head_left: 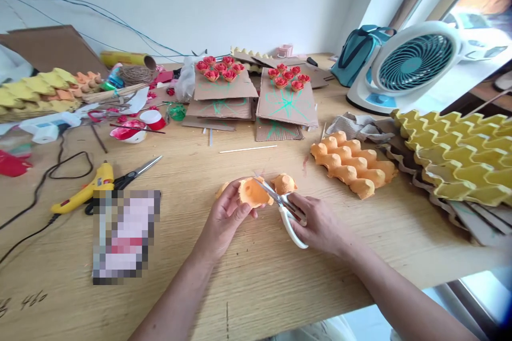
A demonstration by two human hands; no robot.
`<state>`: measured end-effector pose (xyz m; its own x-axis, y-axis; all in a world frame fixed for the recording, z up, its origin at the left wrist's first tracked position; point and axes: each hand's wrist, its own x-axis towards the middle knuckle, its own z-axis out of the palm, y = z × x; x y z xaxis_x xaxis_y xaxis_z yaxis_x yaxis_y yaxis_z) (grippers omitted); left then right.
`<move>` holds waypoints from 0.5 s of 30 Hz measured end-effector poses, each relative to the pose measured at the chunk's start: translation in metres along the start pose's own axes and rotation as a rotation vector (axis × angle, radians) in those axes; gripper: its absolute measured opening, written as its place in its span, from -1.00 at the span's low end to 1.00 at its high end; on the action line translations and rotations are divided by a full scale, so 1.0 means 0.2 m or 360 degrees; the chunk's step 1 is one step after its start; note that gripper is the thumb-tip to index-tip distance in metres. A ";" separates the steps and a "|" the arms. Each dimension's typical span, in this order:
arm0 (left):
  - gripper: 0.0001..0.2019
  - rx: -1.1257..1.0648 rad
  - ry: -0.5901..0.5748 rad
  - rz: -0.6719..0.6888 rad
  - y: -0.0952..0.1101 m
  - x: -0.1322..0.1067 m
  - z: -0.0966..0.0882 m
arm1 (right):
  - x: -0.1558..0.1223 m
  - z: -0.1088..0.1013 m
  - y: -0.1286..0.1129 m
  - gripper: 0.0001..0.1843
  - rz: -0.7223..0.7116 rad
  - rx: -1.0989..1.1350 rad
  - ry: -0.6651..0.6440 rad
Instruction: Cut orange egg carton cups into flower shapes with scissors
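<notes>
Pinched in my left hand (228, 210) is an orange egg-carton cup (253, 193), its hollow side turned toward me. My right hand (320, 224) grips white-handled scissors (294, 229), whose blades reach the right rim of that cup. Just behind the blades, another cut orange cup (285, 183) rests upside down on the table. A further orange piece shows partly behind my left fingers. To the right lies a larger section of orange egg carton (354, 162), bumps upward.
Red paper-pulp flowers (220, 68) stand on cardboard stacks (286, 101) at the back. A yellow glue gun (86, 189) and black scissors (138, 171) lie left, near a blurred-out object (126, 237). Yellow egg trays (460, 160) and a white fan (416, 64) occupy the right.
</notes>
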<state>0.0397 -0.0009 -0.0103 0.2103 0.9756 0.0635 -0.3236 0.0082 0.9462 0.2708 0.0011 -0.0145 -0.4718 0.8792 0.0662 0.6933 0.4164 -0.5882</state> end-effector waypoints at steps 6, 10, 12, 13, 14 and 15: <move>-0.60 0.0011 -0.0007 -0.0013 -0.01 0.01 -0.01 | 0.02 -0.01 -0.03 -0.72 -0.0074 -0.0003 0.0042; -0.61 0.0086 -0.0024 0.0003 -0.02 0.00 -0.01 | 0.02 -0.01 -0.03 -0.74 -0.0120 -0.0057 0.0085; -0.60 0.0151 -0.0062 0.0036 -0.02 0.00 -0.01 | 0.02 -0.01 -0.02 -0.75 -0.0141 -0.0106 0.0092; -0.60 0.0181 -0.0090 0.0058 -0.03 0.00 -0.01 | 0.02 -0.01 -0.02 -0.74 -0.0143 -0.0127 0.0091; -0.60 0.0204 -0.0119 0.0082 -0.03 0.00 -0.01 | 0.02 -0.01 -0.02 -0.73 -0.0143 -0.0141 0.0090; -0.61 0.0221 -0.0142 0.0100 -0.03 0.00 -0.01 | 0.02 -0.01 -0.02 -0.71 -0.0141 -0.0148 0.0086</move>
<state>0.0406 -0.0001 -0.0159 0.2767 0.9498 0.1459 -0.2097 -0.0885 0.9737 0.2672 0.0023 -0.0096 -0.5053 0.8481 0.1595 0.6986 0.5106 -0.5012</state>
